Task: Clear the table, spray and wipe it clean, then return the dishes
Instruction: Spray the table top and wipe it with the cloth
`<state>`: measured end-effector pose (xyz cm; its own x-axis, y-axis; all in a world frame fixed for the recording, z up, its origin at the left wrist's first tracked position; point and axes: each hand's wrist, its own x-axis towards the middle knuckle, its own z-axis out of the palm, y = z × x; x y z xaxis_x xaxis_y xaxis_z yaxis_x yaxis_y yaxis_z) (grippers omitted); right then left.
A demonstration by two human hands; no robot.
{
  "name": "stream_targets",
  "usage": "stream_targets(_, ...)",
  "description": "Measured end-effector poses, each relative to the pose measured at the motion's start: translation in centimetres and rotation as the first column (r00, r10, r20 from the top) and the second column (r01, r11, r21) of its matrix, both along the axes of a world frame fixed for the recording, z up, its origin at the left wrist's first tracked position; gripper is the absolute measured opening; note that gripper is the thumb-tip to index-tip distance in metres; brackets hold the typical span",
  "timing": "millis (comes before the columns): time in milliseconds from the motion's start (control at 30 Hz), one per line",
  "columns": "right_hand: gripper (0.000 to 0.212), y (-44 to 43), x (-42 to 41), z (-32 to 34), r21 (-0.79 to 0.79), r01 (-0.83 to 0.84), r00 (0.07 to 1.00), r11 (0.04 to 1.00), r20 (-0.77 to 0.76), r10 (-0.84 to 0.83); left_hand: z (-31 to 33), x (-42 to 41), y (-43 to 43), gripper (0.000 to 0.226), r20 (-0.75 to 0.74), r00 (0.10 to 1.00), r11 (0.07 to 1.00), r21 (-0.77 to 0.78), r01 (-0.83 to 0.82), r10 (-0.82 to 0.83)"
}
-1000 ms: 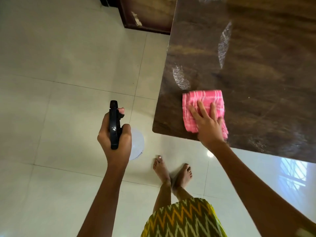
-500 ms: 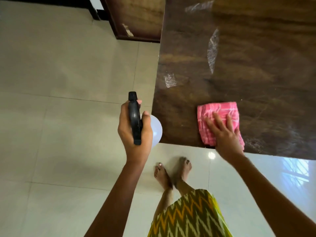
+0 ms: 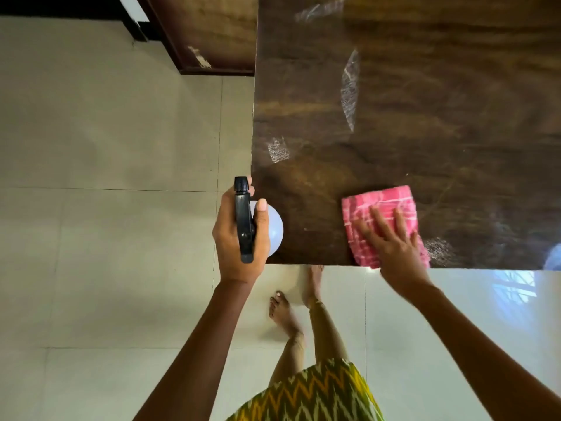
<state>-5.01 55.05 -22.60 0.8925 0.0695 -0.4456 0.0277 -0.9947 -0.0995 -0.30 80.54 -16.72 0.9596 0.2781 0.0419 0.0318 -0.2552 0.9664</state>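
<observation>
At the front edge of the dark wooden surface (image 3: 425, 117), the person's right hand (image 3: 394, 247) lies flat on a folded pink checked cloth (image 3: 379, 205). Its fingers are straight and spread, pressing the cloth down without gripping it. The cloth rests on the wood, and its near corner reaches the front rim.

Over at the front left corner of the surface, the left hand (image 3: 236, 238) is clenched round a spray bottle (image 3: 244, 220). The thumb stands up along one side and the fingers wrap the other. The black trigger head points away, toward the far end of the surface. The bottle's round white body shows beneath the hand and overlaps that corner. I cannot tell whether the bottle touches the wood.

Pale smears (image 3: 349, 89) mark the surface:
- a long curved one toward the middle
- a small patch near the left edge
- a faint one at the far end
- another just right of the cloth, by the front rim

Pale floor tiles (image 3: 106, 147) spread out left of the surface and in front of it. Two bare feet (image 3: 285, 311) stand just before the front edge, one of them close under the rim. Below them hangs a garment (image 3: 315, 393) with a yellow and green zigzag pattern. Beyond the far left corner of the surface stands a dark wooden cabinet (image 3: 212, 31).
</observation>
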Motion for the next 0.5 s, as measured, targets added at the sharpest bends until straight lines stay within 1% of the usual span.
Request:
stream_targets(67,0.101,-1.0,2.5,0.5,-0.002,0.167,0.986,0.986,-0.023,-0.167,-0.4,0.1,0.2,0.044,0.023,1.000,1.000,-0.020,0.000,0.000)
stream_targets(133,0.099,0.2,7.1,0.5,0.021,0.289,0.957,0.957,-0.015,-0.289,-1.0,0.2,0.3,0.054,0.026,1.000,1.000,-0.012,0.006,-0.006)
stream_targets(167,0.097,1.5,9.5,0.4,0.031,0.320,0.947,0.947,-0.030,-0.320,-1.0,0.1,0.4,0.057,0.017,1.000,1.000,-0.011,0.007,-0.006)
stream_targets(200,0.095,3.2,11.4,0.3,0.034,0.308,0.951,0.951,-0.030,-0.307,-1.0,0.1,0.4,0.060,0.011,1.000,1.000,-0.003,0.007,-0.007)
stream_targets(233,0.093,5.0,12.6,0.2,0.029,0.249,0.968,0.968,-0.014,-0.249,-1.2,0.1,0.5,0.060,0.003,1.000,1.000,0.011,0.008,-0.008)
stream_targets(267,0.091,6.7,13.0,0.2,0.029,0.149,0.989,0.988,0.009,-0.150,-1.3,0.0,0.6,0.054,-0.005,1.000,1.000,0.030,0.003,-0.003)
stream_targets(300,0.090,8.1,12.6,0.2,0.040,0.035,0.999,0.999,0.017,-0.036,-1.4,0.0,0.6,0.043,-0.008,1.000,0.998,0.058,-0.008,0.009)
stream_targets(333,0.089,9.1,11.4,0.3,0.050,-0.068,0.998,0.996,0.013,0.067,-1.5,0.1,0.7,0.034,-0.005,1.000,0.997,0.081,-0.016,0.017)
stream_targets(400,0.085,8.9,7.4,0.4,0.075,-0.216,0.975,0.973,-0.028,0.219,-1.4,0.2,0.7,0.033,0.006,1.000,0.994,0.106,-0.017,0.016)
stream_targets(433,0.084,7.8,5.1,0.1,0.088,-0.242,0.969,0.966,-0.027,0.245,-1.3,0.2,0.8,0.035,0.006,1.000,0.993,0.115,-0.020,0.019)
stream_targets(467,0.085,6.1,3.1,-0.1,0.098,-0.236,0.971,0.967,-0.003,0.238,-1.4,0.2,0.7,0.039,0.009,1.000,0.992,0.119,-0.029,0.028)
stream_targets(500,0.089,4.4,1.8,0.1,0.090,-0.198,0.980,0.976,-0.003,0.199,-1.3,0.2,0.7,0.048,0.013,0.999,0.992,0.117,-0.036,0.035)
